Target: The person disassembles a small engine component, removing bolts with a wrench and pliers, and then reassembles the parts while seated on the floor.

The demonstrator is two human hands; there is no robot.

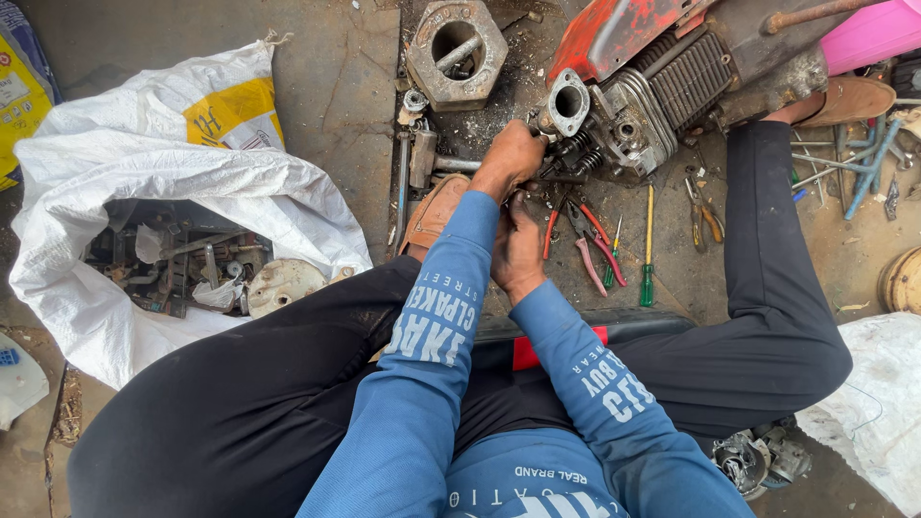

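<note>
Between my knees, on the stained concrete floor [336, 86], both hands work at a small engine [633, 105] w/ cooling fins & a red cover; I see my left hand [510, 158] up at the engine's head, fingers curled tight against the valve-spring area just below the square intake flange [568, 102]; can't tell whether it grips a part or a tool; my right hand [519, 251] sits just below & behind it, fingers bent, half closed, what it holds is hidden; the two hands nearly touch. Right of the hands lie red-handled pliers [595, 240], touching each other, then a green-handled screwdriver [649, 251], then orange-handled pliers [705, 213] farther right. Above-left of the left hand sits a grey hexagonal metal casting [457, 50] w/ a round bore. Well apart at left, a white woven sack [96, 201] lies open, holding metal scrap parts [182, 264].
</note>
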